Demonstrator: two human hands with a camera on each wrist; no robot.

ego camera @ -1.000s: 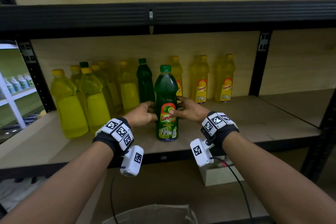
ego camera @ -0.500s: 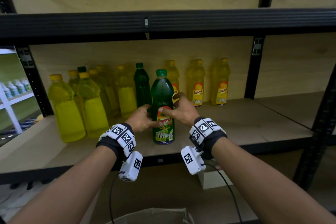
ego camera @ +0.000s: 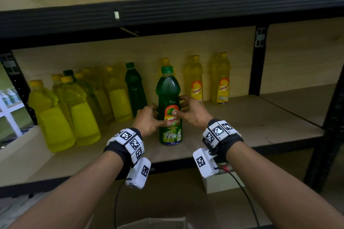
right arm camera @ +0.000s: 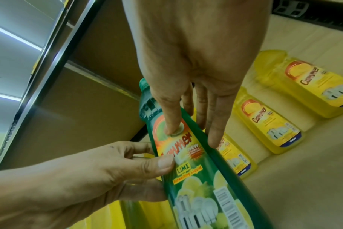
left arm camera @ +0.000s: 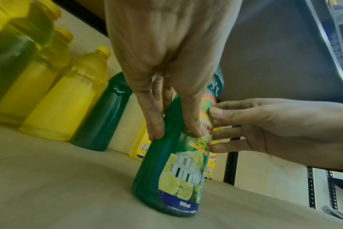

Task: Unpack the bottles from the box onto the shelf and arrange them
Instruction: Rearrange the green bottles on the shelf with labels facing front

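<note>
A green lime dish-liquid bottle (ego camera: 168, 91) stands upright on the wooden shelf (ego camera: 242, 126), label facing me. My left hand (ego camera: 149, 120) holds its left side, thumb on the label and fingers behind. My right hand (ego camera: 191, 111) holds the right side, thumb pressed on the label's lime picture. In the left wrist view the left hand's fingers (left arm camera: 155, 127) pinch the bottle (left arm camera: 157, 170) while the right hand (left arm camera: 264, 128) touches its label edge. The right wrist view shows the right thumb (right arm camera: 172, 124) on the bottle (right arm camera: 206, 186) and the left hand (right arm camera: 88, 178) at its side.
Several yellow bottles (ego camera: 54, 117) crowd the shelf's left part, with another green bottle (ego camera: 134, 89) behind. Two labelled yellow bottles (ego camera: 221, 83) stand at the back right. A black upright post (ego camera: 258, 61) bounds the bay. An open box (ego camera: 152, 223) lies below, and a white box (ego camera: 223, 184) sits under the shelf.
The green bottle stays standing at much the same spot. My right hand has shifted higher, its thumb now on the label's front. My left thumb has come onto the label.
</note>
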